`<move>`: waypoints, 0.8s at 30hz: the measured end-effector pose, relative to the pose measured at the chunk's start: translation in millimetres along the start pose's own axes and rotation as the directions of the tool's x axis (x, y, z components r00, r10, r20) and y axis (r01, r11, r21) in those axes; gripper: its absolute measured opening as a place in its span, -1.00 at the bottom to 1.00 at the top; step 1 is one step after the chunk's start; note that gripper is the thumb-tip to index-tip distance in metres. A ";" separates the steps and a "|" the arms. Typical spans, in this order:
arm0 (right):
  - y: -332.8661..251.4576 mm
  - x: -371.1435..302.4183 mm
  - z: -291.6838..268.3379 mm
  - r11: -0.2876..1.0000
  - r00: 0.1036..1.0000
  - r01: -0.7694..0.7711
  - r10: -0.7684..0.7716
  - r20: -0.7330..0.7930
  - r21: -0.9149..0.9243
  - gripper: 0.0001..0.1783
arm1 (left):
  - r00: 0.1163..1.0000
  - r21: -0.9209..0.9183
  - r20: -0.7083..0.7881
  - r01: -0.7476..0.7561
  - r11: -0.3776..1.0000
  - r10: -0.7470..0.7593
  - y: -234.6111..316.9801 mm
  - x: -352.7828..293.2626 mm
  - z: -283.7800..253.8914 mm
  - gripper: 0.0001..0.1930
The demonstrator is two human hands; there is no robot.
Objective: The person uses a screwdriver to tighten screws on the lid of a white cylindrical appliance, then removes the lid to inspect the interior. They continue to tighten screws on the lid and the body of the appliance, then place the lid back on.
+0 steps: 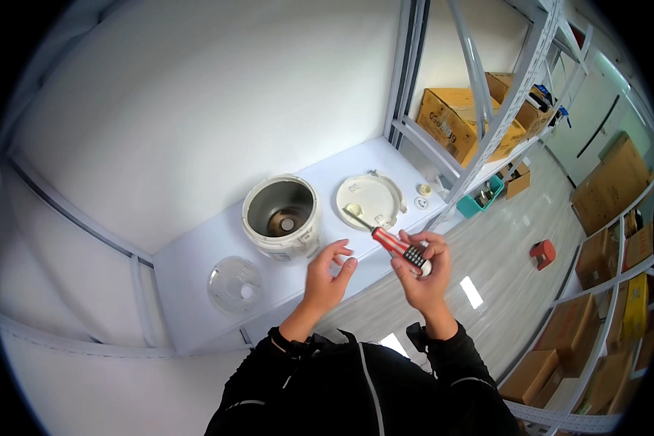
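Note:
My right hand [426, 274] is closed around the handle of a screwdriver [396, 244], red and white with a black chequered grip. Its metal shaft points away to the upper left, over the edge of a round white lid [368, 200]. Held beside it, my left hand [328, 275] is empty, thumb and fingers apart. Just beyond the left hand stands a white cylindrical pot body [281, 216], open at the top, its grey inside stained brown around a round central piece. A clear round plastic cover [234, 285] lies on the white table [189, 249], left of the pot.
Two small round parts, a cream one [424, 190] and a white one [421, 203], lie right of the lid. Metal shelving with cardboard boxes [450, 123] rises at the right. A teal basket [481, 198] and a red stool [543, 254] are on the floor.

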State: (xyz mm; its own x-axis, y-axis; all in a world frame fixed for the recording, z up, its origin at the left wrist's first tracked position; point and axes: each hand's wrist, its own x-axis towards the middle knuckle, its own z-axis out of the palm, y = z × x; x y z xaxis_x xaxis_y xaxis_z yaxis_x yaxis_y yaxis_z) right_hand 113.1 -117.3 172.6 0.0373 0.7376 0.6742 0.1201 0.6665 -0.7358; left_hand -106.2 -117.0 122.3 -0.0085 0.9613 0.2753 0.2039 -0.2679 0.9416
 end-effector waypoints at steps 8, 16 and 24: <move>19.2 -59.0 -61.6 0.941 0.952 0.263 -0.217 0.218 -0.214 -0.40 | 0.951 -0.552 0.265 0.283 0.784 -0.157 9.9 -22.7 93.6 -0.58; -0.6 -89.9 -113.7 0.889 0.839 -0.327 0.429 0.334 -0.320 -0.46 | 0.952 -0.498 0.271 0.267 0.825 -0.144 -6.6 -56.3 138.0 -0.66; 6.1 -96.4 -95.0 0.518 0.531 -0.837 0.698 0.480 0.173 -0.57 | 0.943 -0.527 0.212 0.331 0.782 -0.257 -15.5 -62.2 115.6 -0.63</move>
State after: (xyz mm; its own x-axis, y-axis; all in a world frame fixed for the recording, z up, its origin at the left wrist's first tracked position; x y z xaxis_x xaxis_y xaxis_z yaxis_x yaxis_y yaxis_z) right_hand 204.5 -194.6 109.2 -0.3728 0.9091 -0.1860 -0.1405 -0.2534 -0.9571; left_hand 4.3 -165.3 68.2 0.1467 0.9889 -0.0233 -0.3595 0.0752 0.9301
